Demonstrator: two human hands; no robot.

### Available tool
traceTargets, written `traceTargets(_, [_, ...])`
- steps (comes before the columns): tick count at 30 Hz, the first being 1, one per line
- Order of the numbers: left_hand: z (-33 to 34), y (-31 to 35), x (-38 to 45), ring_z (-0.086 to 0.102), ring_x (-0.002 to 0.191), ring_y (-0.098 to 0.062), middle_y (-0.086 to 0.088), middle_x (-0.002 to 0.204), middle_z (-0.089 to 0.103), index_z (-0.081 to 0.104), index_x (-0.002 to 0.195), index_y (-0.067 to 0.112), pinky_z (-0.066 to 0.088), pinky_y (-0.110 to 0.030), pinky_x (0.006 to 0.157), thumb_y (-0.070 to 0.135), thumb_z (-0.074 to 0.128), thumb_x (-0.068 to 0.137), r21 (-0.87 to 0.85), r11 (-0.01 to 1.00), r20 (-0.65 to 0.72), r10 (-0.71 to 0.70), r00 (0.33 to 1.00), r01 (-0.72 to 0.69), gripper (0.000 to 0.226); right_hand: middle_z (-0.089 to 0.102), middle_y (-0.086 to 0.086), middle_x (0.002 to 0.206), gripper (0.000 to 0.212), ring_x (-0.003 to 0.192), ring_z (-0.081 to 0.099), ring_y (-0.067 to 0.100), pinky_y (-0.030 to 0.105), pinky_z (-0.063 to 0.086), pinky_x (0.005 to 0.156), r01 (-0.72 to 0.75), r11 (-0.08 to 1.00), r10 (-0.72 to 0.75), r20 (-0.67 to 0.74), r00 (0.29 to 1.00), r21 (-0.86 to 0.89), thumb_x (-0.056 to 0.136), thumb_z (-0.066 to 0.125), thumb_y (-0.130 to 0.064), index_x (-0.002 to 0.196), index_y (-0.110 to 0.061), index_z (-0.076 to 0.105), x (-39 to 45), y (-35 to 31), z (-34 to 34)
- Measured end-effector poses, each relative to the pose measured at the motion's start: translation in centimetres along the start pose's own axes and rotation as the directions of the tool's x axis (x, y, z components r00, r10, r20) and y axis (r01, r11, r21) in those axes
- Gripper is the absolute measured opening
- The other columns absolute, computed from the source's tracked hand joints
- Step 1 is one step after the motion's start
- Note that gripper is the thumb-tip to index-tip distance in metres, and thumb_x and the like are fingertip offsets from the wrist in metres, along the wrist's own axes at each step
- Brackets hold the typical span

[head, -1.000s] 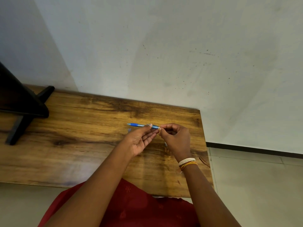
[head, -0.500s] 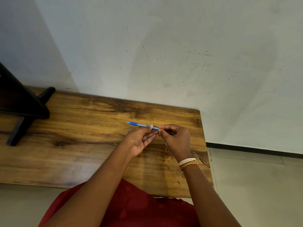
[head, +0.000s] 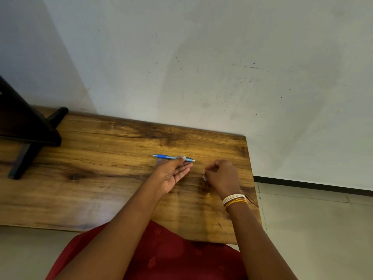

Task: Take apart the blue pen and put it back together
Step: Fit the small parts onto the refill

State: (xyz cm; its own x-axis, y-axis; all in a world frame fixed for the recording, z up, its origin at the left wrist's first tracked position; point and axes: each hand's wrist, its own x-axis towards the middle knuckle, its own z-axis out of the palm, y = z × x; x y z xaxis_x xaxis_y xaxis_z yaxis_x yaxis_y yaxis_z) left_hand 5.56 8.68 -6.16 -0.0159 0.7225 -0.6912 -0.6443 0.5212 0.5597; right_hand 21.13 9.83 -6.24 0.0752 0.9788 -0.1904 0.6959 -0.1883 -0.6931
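The blue pen (head: 173,157) lies level over the tabletop (head: 101,158), its long axis running left to right, the pointed end out to the left and the other end showing pale at the right. The left hand (head: 171,174) carries it: thumb pressed on top of the barrel toward its right end, the fingers stretched almost flat underneath — a light pinch, not a fist. So the left grip is clamped on the pen, with the palm turned up toward the camera.

The right hand (head: 221,176) sits to the right of the pen's pale end and a little nearer the person, apart from it, with bare wood between. Its fingers are curled in together, and something small and pale peeks out at the fingertips; it may be a part off the pen, but the view is too small to be sure. Stacked bangles (head: 235,199) circle that wrist.

What the coming move turns on: the pen's open right end points roughly at the right hand, which is the nearer free hand. Anything going in or coming off there would have to travel along that left-right axis — so the right hand would likely need to rise slightly farther and line up with the barrel, not approach from the side.
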Motion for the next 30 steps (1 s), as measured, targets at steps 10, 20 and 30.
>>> traceTargets(10, [0.1,-0.3,0.5,0.069,0.086,-0.023,-0.019,0.090,0.070,0.062,0.090,-0.002,0.051,-0.031,0.082,0.004,0.059,0.089,-0.016,1.000,-0.022,-0.012,1.000,0.012,0.007,0.075,0.003,0.078,0.009,0.077,0.069,0.016,0.033,0.058,0.074,-0.064,0.982,0.073,0.047,0.996,-0.176,0.075,0.078,-0.022,0.078,-0.013,0.077,-0.3,0.6,0.2])
traceTargets(20, [-0.1,-0.1,0.6,0.070,0.085,-0.018,-0.015,0.075,0.074,0.062,0.092,-0.001,0.053,-0.030,0.078,0.004,0.060,0.088,-0.049,0.999,-0.021,0.012,1.000,-0.013,0.006,0.072,-0.008,0.074,0.004,0.070,0.069,0.005,0.016,0.053,0.060,0.074,0.982,-0.070,-0.029,0.997,0.174,0.079,0.076,-0.023,0.080,-0.024,0.072,-0.2,-0.5,0.0])
traceTargets(30, [-0.1,-0.1,0.6,0.073,0.073,-0.017,-0.015,0.075,0.074,0.063,0.094,-0.002,0.060,-0.025,0.065,0.005,0.060,0.089,-0.032,0.999,0.012,0.028,1.000,-0.027,0.009,0.073,-0.007,0.074,0.008,0.071,0.070,0.004,0.006,0.050,0.062,0.164,0.957,-0.155,-0.055,0.986,0.239,0.079,0.076,-0.016,0.087,-0.018,0.077,0.0,-0.7,0.4])
